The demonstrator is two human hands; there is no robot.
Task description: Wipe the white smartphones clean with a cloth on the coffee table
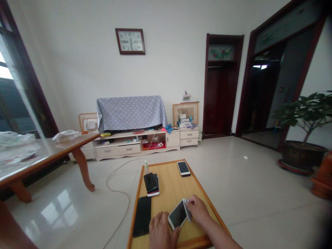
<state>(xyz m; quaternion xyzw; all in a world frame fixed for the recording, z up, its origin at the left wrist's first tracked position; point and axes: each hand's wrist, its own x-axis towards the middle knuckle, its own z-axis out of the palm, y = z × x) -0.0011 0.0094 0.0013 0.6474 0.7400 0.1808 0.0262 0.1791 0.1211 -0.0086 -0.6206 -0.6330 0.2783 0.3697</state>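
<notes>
A white smartphone (178, 215) with a dark screen lies at an angle on the near part of a small wooden table (172, 185). My left hand (161, 230) grips its lower left side, thumb at the near edge and fingers along the left edge. At the phone's right edge, my right hand (198, 209) pinches a thin whitish-grey piece (187, 210), perhaps a wipe or cloth; its kind is not clear. A large black flat slab (142, 216) lies left of my left hand. Beyond it, a black phone (150, 182) rests on other phones.
Another white phone (183, 168) lies at the table's far right on a dark one. A small spray bottle (146, 166) stands at the far left corner. A cable (127, 195) runs along the floor. A larger table (75, 142) stands left, a potted plant (306, 145) right.
</notes>
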